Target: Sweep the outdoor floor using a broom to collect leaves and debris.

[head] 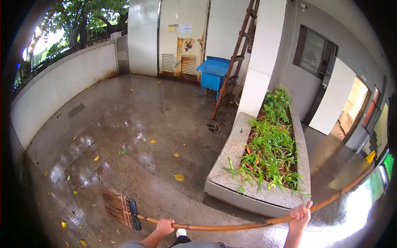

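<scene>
A long bamboo broom handle (223,227) crosses the lower part of the view. My left hand (165,227) grips it near the broom head, and my right hand (300,214) is closed around it farther up, in front of the planter's near edge. The broom's brown bristles (116,206), bound with pinkish cord beside a dark crosspiece (134,214), are low over the wet paving at lower left; whether they touch it I cannot tell. Yellow leaves (179,177) lie scattered on the ground.
A stone-edged planter (229,173) with green plants stands at my right. Beyond it are a white pillar (260,55), a rusty ladder (231,71) and a blue metal table (214,73). A low tiled wall (68,77) curves along the left. An open door (335,93) stands at right.
</scene>
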Available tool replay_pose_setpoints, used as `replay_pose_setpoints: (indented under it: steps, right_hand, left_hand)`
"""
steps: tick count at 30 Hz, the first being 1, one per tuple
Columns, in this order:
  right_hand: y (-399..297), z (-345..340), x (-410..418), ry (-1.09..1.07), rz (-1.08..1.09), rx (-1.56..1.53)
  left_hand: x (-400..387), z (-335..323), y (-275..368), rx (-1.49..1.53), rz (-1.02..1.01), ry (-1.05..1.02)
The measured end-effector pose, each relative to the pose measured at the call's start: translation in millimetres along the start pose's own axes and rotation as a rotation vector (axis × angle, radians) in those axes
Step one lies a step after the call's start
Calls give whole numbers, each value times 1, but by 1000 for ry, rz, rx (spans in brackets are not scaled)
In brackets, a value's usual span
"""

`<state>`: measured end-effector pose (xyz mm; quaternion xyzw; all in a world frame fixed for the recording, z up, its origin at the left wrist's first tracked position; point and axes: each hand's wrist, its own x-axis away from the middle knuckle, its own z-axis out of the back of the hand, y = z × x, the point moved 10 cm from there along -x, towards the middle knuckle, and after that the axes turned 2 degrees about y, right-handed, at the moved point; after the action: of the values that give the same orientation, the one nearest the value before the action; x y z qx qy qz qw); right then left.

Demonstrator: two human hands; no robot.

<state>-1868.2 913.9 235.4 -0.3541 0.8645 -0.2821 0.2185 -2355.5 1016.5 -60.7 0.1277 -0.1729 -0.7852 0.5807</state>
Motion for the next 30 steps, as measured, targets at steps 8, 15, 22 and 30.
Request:
replay_pose_setpoints:
  steps: [8,15,22,30]
  right_hand:
    - [46,-219,-51,-502,252,-64]
    - [161,-285,-124,-556,171,-198]
    - [263,-298,-305,-258,120,-24]
    - [328,-348,-437,-202,88,-16]
  left_hand:
    - [-110,67,-44,363,18,22]
    - [-200,-14,-88,571,103,-267]
    - [-323,37,-119,368,96,-341]
    - [-464,148,-118,216,153,-279]
